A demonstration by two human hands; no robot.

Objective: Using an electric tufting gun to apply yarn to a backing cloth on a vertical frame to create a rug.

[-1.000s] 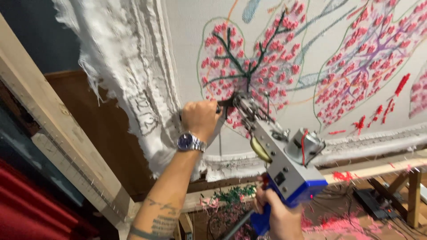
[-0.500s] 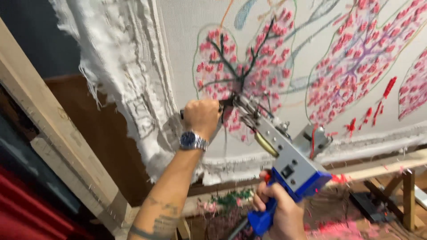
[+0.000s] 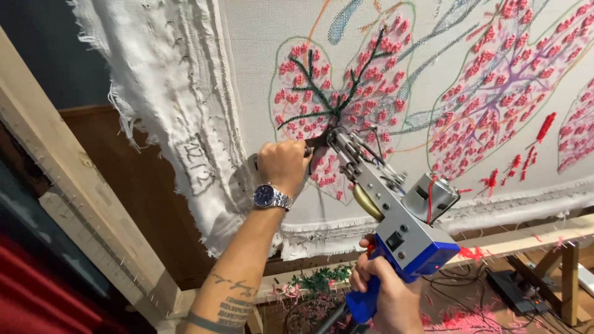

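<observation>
Plainly, with the left hand (image 3: 284,166) clenched on the front handle and the right hand (image 3: 387,291) grasping the blue grip of the grey-and-blue metal tufting gun (image 3: 396,222), a tilted needle could tear the white stretched cloth (image 3: 260,74) near the green stem.

Matt woven cloth (image 3: 260,74) with frayed edges hangs above the left hand (image 3: 283,164). The tufting gun (image 3: 396,235) below it is brushed metal with a glossy blue plastic grip. Rough bare wood frame (image 3: 68,179) stands left.

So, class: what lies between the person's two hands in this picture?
In the head view, the grey metal body of the tufting gun spans from the left hand at its front handle down to the right hand on its blue grip.
</observation>
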